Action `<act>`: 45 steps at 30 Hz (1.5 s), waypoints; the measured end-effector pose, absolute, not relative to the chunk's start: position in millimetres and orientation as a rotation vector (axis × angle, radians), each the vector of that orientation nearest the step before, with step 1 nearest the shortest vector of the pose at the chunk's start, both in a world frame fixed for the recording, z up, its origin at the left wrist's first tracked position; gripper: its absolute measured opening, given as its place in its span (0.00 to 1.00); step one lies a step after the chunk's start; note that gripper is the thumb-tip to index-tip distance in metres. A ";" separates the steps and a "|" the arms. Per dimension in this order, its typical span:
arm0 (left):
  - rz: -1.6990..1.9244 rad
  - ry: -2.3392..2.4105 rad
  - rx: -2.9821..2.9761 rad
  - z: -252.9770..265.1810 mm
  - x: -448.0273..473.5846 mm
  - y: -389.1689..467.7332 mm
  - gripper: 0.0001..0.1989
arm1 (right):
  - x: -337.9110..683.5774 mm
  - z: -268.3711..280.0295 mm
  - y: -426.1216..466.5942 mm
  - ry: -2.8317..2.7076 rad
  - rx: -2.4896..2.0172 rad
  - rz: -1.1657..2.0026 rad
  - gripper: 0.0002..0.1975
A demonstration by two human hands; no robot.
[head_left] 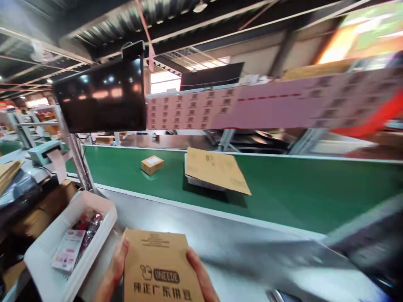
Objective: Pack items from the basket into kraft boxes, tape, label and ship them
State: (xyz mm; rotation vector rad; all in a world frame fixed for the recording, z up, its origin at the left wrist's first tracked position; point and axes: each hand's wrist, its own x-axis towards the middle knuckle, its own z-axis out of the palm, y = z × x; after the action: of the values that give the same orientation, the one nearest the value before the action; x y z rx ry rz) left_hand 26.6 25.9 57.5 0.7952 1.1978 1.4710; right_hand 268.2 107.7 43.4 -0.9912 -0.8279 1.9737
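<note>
A brown cardboard box point(157, 258) printed with "UNEEDE" and a line of Chinese characters is held up at the bottom middle of the head view. My left hand point(115, 268) grips its left side, and my right hand point(201, 274) presses against the right side. The lower part of the box runs out of the frame. Left of my left hand stands a white plastic basket point(105, 209) with packaged goods and a printed card point(68, 251) in it.
Behind a steel worktop point(220, 235) runs a green conveyor belt point(283, 184). It carries a small carton point(152, 165) and a flat cardboard piece point(217, 170) over something white. A dark monitor point(103, 94), a label printer point(45, 152) and a phone-like object point(285, 296) are also there.
</note>
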 end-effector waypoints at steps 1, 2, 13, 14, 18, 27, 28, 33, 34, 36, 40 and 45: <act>1.391 1.163 0.817 56.2 28.5 26.5 0.40 | 270.7 44.0 106.4 -0.832 -1.021 2.030 0.42; 1.347 1.154 0.832 57.0 31.1 29.2 0.38 | 274.3 45.1 106.3 -0.846 -1.048 2.050 0.41; 1.567 1.497 1.151 102.1 70.2 39.1 0.09 | 328.4 61.4 91.6 -1.043 -1.152 1.546 0.26; 1.571 1.458 1.234 105.4 70.6 34.0 0.11 | 330.8 64.3 89.0 -1.074 -1.154 1.516 0.26; 1.371 1.352 1.382 102.6 58.3 27.6 0.26 | 333.4 68.3 90.1 -1.239 -1.117 1.331 0.25; 1.272 1.194 2.102 -39.9 14.9 43.2 0.29 | 323.8 -42.2 89.2 -1.997 -0.642 0.399 0.29; 1.239 1.238 2.130 -56.7 13.3 34.5 0.30 | 323.1 -55.0 81.4 -2.062 -0.633 0.330 0.30; 1.124 1.388 2.199 -88.9 6.8 -7.4 0.31 | 322.2 -82.1 35.3 -2.186 -0.765 0.201 0.34; 1.130 1.382 2.226 -87.7 5.5 -12.4 0.31 | 322.2 -82.2 27.5 -2.177 -0.794 0.205 0.35; 1.141 1.364 2.279 -83.6 3.5 -20.7 0.30 | 322.3 -81.4 15.0 -2.160 -0.826 0.216 0.37; 1.120 1.379 2.328 -78.1 9.5 -34.4 0.31 | 323.2 -83.7 5.4 -2.155 -0.783 0.227 0.38; 1.141 1.438 2.274 -83.9 23.6 -30.6 0.34 | 319.0 -94.0 8.2 -2.019 -0.904 0.239 0.37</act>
State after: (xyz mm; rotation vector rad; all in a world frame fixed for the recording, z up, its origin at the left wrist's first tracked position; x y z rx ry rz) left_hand 23.6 -30.6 -83.9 2.2744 1.4384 1.1410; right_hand 319.0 8.2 -94.0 -0.9044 -2.0186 0.2392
